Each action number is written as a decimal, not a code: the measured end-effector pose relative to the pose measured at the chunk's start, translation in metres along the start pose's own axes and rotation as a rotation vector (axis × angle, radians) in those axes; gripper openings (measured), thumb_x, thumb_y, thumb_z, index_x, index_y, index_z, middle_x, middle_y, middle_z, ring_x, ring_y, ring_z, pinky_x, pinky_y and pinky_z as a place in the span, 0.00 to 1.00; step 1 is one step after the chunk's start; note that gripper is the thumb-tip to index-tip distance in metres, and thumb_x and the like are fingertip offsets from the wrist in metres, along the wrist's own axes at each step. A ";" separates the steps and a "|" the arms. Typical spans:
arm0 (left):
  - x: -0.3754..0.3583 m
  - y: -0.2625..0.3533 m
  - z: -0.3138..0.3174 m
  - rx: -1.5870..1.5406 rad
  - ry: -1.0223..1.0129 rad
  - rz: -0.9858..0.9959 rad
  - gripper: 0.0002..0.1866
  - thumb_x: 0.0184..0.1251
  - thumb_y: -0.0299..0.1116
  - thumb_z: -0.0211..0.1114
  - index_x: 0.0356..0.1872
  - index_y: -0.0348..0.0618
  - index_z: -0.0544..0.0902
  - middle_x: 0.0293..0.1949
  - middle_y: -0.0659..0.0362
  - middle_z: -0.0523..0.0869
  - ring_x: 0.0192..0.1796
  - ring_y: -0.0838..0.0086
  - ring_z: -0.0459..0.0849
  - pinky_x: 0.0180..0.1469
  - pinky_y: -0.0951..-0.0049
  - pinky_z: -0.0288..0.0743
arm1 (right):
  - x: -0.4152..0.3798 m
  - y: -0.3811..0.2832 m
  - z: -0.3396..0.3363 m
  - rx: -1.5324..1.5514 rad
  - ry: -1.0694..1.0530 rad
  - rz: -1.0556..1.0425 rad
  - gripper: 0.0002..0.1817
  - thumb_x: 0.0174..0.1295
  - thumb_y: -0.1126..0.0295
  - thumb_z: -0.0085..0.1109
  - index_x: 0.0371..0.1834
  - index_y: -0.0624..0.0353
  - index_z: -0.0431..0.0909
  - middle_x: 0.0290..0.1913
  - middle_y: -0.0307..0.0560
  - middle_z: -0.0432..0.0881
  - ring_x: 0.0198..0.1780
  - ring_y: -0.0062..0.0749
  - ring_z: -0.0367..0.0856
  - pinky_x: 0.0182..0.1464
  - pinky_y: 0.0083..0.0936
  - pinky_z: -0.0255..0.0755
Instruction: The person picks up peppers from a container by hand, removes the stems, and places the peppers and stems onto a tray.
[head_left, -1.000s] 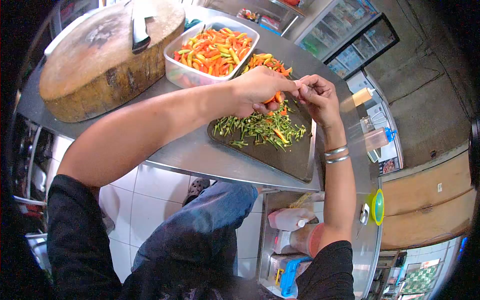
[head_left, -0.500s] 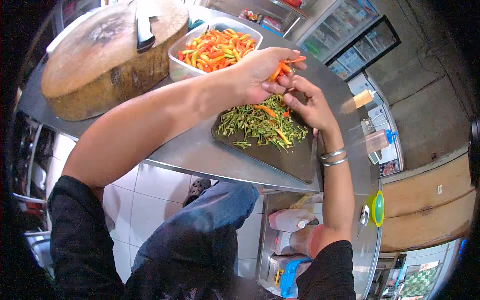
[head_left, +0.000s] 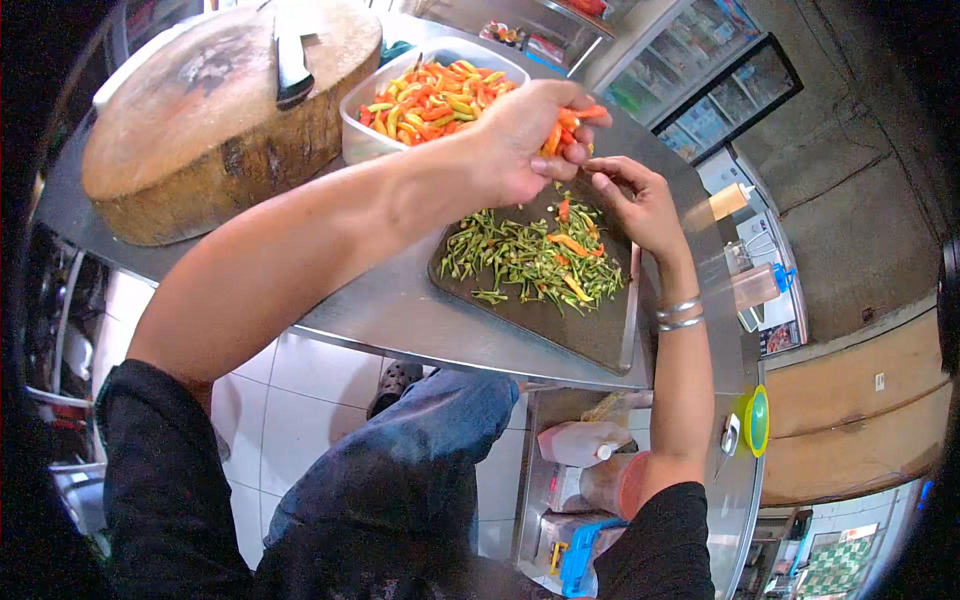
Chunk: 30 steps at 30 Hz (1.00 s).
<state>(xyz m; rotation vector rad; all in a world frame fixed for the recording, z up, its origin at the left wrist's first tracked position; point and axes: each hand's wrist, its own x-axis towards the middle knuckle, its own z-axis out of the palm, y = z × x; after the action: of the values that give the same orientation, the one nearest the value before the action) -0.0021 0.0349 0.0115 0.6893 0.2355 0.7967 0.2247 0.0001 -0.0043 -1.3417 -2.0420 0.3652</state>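
My left hand is closed around several red-orange chili peppers, whose ends stick out past the fingers. Close beside it, my right hand has thumb and fingers bent together in a pinch; whatever is between the fingertips is too small to make out. Two silver bangles circle that wrist. Below both hands lies a dark tray with a heap of green chili stems and a few orange chilies among them. Behind my left forearm stands a clear plastic tub full of red, orange and yellow-green chilies.
A thick round wooden chopping block stands at the left, a knife lying on it. The steel table curves round in front of me. Along the right are sauce bottles and a green-yellow bowl. Containers sit on a shelf underneath.
My right hand has shifted slightly away to the right and its fingertips have drawn apart from my left hand. My left hand has turned a little, still holding the chilies.
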 end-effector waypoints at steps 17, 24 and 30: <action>0.000 -0.031 -0.016 0.071 0.088 -0.087 0.08 0.65 0.32 0.59 0.36 0.37 0.74 0.36 0.47 0.80 0.22 0.78 0.73 0.11 0.85 0.56 | 0.001 0.027 -0.016 -0.220 0.136 0.022 0.16 0.58 0.81 0.55 0.47 0.59 0.86 0.44 0.46 0.87 0.43 0.29 0.86 0.49 0.24 0.78; 0.000 -0.029 -0.017 0.150 0.159 -0.110 0.09 0.72 0.35 0.60 0.40 0.40 0.73 0.35 0.51 0.79 0.26 0.75 0.73 0.13 0.82 0.55 | -0.007 0.024 -0.021 -0.189 -0.195 0.076 0.13 0.59 0.75 0.67 0.48 0.60 0.85 0.45 0.41 0.85 0.41 0.22 0.81 0.46 0.21 0.75; -0.005 -0.036 -0.011 0.381 0.129 -0.024 0.09 0.73 0.37 0.63 0.39 0.43 0.76 0.28 0.62 0.78 0.20 0.84 0.71 0.13 0.85 0.54 | -0.003 0.014 -0.010 0.237 0.047 0.115 0.07 0.65 0.73 0.65 0.44 0.63 0.84 0.39 0.36 0.86 0.43 0.18 0.80 0.49 0.20 0.74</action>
<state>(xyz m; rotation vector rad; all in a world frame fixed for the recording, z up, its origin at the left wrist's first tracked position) 0.0102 0.0183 -0.0202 0.9921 0.5206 0.7819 0.2421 0.0016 -0.0054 -1.3105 -1.8240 0.6014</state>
